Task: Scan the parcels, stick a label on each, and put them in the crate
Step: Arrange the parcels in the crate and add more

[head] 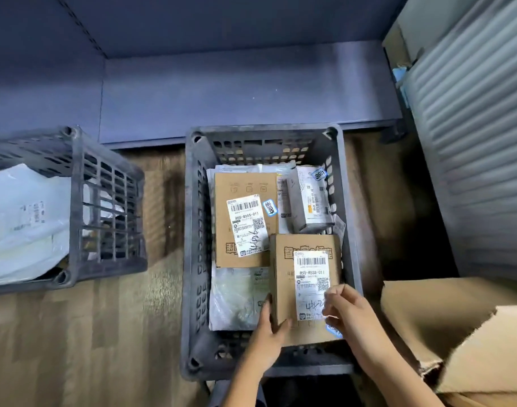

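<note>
Parcel [283, 277] in the crate [192, 230], both my hands on it.
My left hand [269, 333] grips its near left edge, fingers curled around; my right hand [348, 312] pinches the blue sticker [333, 330] at its near right corner.

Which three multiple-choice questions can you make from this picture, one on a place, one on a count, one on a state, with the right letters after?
1. Where is the brown box that both hands touch?
A. in the middle crate
B. on the floor
C. in the left crate

2. How many brown boxes with white labels lie in the middle crate?
A. one
B. two
C. four

3. What is the left crate's state?
A. upside down
B. empty
C. holding pale bags

Answers:
1 A: the left hand and right hand hold the box inside the middle crate.
2 B: it and another box.
3 C: pale bags fill the left crate.
</note>
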Motion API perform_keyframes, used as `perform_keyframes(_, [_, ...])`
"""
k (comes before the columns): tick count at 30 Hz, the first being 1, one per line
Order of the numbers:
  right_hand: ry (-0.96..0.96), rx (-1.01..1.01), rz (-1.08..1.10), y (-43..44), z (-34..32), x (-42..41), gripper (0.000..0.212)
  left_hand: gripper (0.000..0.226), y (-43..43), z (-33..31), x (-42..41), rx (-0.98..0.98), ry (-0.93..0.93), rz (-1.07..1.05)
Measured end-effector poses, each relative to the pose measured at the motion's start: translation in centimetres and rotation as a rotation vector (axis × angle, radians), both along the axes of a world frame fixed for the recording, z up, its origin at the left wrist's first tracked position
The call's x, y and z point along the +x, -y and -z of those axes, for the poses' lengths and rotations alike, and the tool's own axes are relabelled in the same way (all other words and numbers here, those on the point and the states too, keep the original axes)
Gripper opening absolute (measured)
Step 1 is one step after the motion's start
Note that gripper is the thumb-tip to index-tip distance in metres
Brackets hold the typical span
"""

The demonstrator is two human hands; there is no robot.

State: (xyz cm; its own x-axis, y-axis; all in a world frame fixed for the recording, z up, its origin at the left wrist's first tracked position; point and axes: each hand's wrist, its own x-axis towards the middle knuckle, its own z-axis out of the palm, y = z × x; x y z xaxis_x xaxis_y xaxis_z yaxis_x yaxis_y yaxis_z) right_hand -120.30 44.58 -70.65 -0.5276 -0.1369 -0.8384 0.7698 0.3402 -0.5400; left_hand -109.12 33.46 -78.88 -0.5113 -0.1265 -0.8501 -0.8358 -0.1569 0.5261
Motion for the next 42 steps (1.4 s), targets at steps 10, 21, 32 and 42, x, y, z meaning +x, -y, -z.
perform_keyframes(10, [0.008,0.008,-0.049,1.0,0.1,0.2,0.021,0.041,0.4,0.6,-1.5,-0.234,0.087,0.075])
perform_keyframes(21, [0.036,-0.017,-0.157,6.3,-11.0,1.5,0.021,0.026,7.8,-14.0,2.3,-0.210,0.072,-0.068])
perform_keyframes(32, [0.035,-0.140,-0.375,20.8,-27.1,7.4,0.022,0.021,21.4,-33.7,8.8,-0.328,0.014,-0.333])
perform_keyframes(42, [0.043,-0.063,-0.291,36.5,-30.5,15.5,0.027,0.013,36.8,-35.7,18.7,-0.305,0.019,-0.293])
